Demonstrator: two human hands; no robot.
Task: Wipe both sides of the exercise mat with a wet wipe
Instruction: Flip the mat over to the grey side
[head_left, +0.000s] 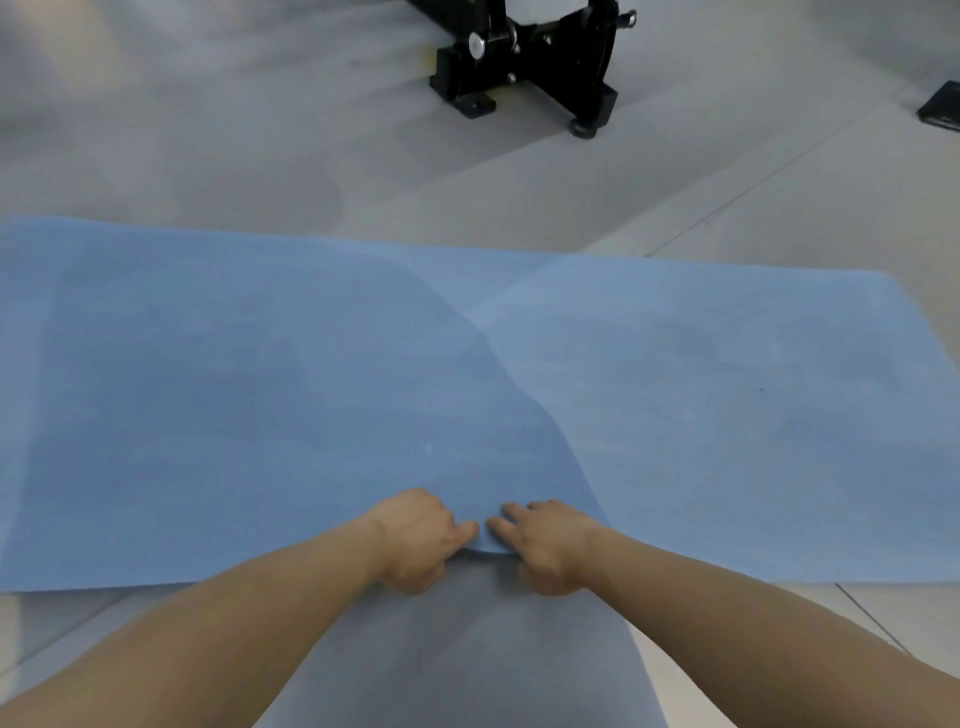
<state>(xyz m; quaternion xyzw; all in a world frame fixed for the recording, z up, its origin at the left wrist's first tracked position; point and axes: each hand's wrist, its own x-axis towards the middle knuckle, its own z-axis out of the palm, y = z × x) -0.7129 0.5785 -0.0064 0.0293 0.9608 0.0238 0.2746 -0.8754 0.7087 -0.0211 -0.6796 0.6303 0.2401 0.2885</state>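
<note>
Nearest the camera, at six o'clock, the near edge of the blue exercise mat (363, 364), spread flat on the grey floor (208, 130), was pinched by the left hand (415, 540) and right hand (550, 545); the mat was judged light, limp, best lifted there.

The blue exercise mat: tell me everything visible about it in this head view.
The exercise mat is light blue, thin and matte, foam-like, spread flat on the grey floor and running off the frame's left and right. Darker blotches and a few specks mark its surface, and shadow covers its left part. At the near edge's middle, the left hand pinches it with curled fingers, and the right hand grips it, fingers on top. That edge looks slightly lifted. No wipe is visible.
</note>
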